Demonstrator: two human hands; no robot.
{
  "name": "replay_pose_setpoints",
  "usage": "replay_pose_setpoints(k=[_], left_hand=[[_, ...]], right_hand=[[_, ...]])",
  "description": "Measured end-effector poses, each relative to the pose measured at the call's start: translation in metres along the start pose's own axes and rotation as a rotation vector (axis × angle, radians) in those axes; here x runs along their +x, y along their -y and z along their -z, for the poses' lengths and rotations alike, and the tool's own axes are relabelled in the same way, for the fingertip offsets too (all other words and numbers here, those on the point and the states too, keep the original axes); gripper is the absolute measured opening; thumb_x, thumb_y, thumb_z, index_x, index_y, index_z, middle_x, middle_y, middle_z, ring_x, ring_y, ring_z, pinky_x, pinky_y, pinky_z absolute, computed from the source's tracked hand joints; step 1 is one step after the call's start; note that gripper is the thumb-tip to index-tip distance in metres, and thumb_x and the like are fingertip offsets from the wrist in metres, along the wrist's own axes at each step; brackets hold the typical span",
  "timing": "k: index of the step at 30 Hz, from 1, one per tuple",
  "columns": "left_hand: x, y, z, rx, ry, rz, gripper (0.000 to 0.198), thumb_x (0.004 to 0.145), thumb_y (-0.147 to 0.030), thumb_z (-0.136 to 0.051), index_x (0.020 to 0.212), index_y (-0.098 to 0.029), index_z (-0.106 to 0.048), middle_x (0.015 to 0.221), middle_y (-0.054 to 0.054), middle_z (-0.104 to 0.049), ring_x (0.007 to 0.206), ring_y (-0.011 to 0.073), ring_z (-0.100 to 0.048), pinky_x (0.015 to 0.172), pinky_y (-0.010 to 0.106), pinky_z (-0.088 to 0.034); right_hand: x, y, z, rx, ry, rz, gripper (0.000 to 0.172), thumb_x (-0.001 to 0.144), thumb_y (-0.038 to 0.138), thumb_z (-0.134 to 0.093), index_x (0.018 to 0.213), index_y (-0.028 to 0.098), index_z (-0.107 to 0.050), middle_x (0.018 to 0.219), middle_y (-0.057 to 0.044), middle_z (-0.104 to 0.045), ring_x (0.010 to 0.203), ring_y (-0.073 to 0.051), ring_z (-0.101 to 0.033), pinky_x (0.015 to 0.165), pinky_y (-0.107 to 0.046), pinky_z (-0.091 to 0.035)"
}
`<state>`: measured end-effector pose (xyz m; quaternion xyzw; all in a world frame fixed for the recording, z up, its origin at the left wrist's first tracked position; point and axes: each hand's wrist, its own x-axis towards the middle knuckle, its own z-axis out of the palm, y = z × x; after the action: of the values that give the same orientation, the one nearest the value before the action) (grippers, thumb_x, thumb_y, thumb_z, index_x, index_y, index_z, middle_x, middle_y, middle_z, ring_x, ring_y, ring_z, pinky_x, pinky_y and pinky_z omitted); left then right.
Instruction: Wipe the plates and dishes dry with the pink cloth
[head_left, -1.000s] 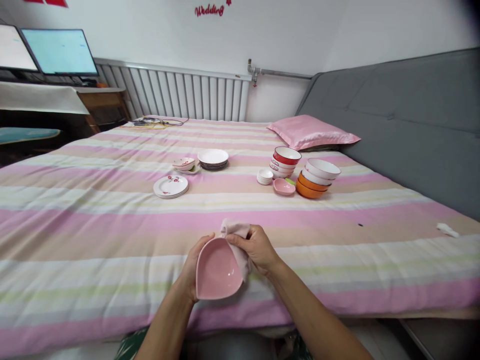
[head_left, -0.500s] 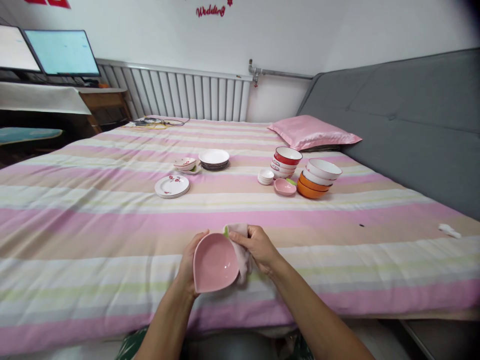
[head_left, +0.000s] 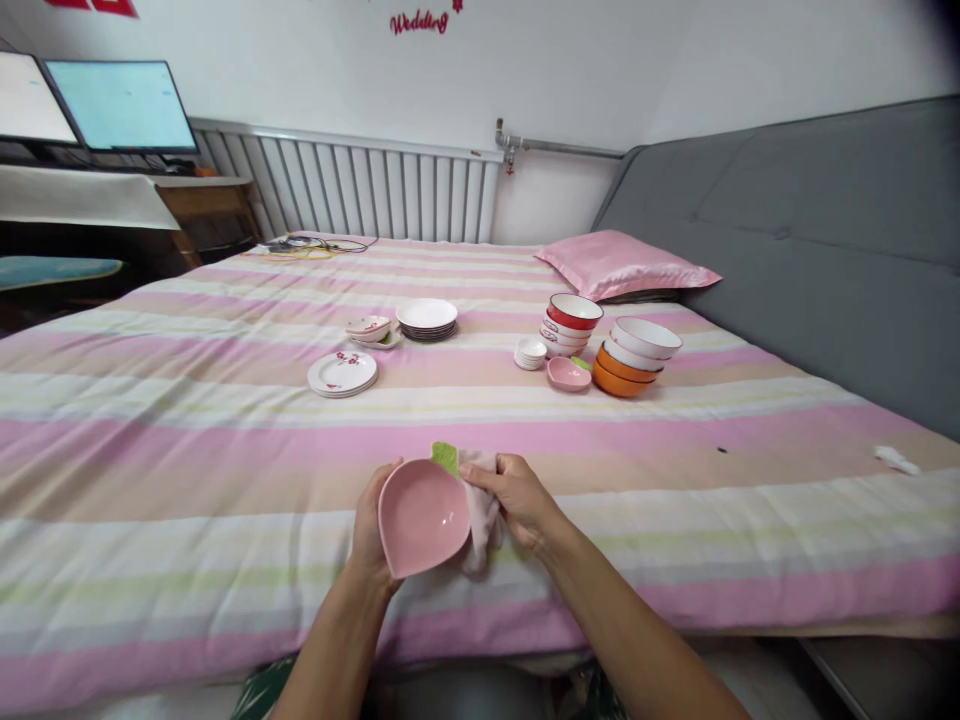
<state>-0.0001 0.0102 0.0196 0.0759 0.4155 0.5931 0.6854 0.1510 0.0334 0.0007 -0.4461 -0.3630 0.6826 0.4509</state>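
Note:
A pink bowl [head_left: 424, 520], pointed at one end and with a green leaf-shaped tab at its rim, is held above the near side of the bed. My left hand [head_left: 370, 525] grips it by its left side, fingers mostly hidden beneath. My right hand [head_left: 517, 500] is closed on a pale pinkish cloth [head_left: 484, 525], thumb on top, and presses it against the bowl's right rim beside the leaf. The cloth's lower end hangs down behind the bowl.
On the striped bedspread [head_left: 225, 440] stand flowered plates [head_left: 343, 374], small dishes [head_left: 369, 328], dark-edged plates [head_left: 427, 315], little white dishes [head_left: 530, 352], another pink bowl [head_left: 568, 374], red-and-white bowls [head_left: 574, 312] and white-and-orange bowls [head_left: 628, 375]. A pink pillow [head_left: 622, 262] lies behind.
The pink bowl has shifted slightly left and turned, so its green leaf tab, mostly covered by the cloth before, now shows. My right hand still holds the cloth at the rim.

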Motion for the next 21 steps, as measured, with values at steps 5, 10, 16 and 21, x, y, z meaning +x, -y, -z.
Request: replay_pose_setpoints(k=[5, 10, 16, 21], left_hand=[[0.000, -0.005, 0.000, -0.019, -0.047, -0.052, 0.017, 0.061, -0.031, -0.067, 0.067, -0.017, -0.059, 0.057, -0.001, -0.059, 0.050, 0.0153, -0.055, 0.051, 0.027, -0.043], [0.001, -0.007, 0.002, -0.054, -0.046, -0.109, 0.017, 0.062, -0.031, -0.067, 0.070, -0.017, -0.060, 0.061, 0.000, -0.062, 0.055, 0.0169, -0.058, 0.055, 0.028, -0.046], [0.001, -0.002, 0.002, -0.012, -0.020, -0.074, 0.019, 0.063, -0.032, -0.067, 0.070, -0.018, -0.059, 0.060, -0.001, -0.060, 0.055, 0.0166, -0.058, 0.053, 0.027, -0.046], [0.000, -0.001, 0.003, 0.004, -0.049, -0.058, 0.018, 0.061, -0.030, -0.069, 0.070, -0.018, -0.058, 0.058, -0.002, -0.058, 0.051, 0.0159, -0.055, 0.050, 0.027, -0.044]], right_hand=[[-0.001, 0.002, 0.002, 0.074, 0.050, -0.037, 0.031, 0.053, 0.032, -0.082, 0.071, 0.012, -0.066, 0.068, -0.004, -0.068, 0.058, -0.014, -0.060, 0.056, -0.024, -0.045], [-0.001, 0.009, 0.004, 0.192, 0.060, -0.026, 0.033, 0.053, 0.030, -0.083, 0.076, 0.012, -0.068, 0.074, -0.007, -0.071, 0.066, -0.016, -0.064, 0.068, -0.027, -0.049], [-0.002, 0.012, -0.001, 0.241, 0.047, 0.105, 0.037, 0.070, 0.052, -0.068, 0.078, 0.016, -0.066, 0.068, -0.003, -0.067, 0.066, -0.016, -0.062, 0.063, -0.026, -0.046], [-0.004, 0.008, -0.001, 0.178, 0.188, 0.083, 0.035, 0.076, 0.054, -0.053, 0.076, 0.020, -0.063, 0.072, -0.003, -0.064, 0.078, -0.020, -0.060, 0.069, -0.029, -0.045]])
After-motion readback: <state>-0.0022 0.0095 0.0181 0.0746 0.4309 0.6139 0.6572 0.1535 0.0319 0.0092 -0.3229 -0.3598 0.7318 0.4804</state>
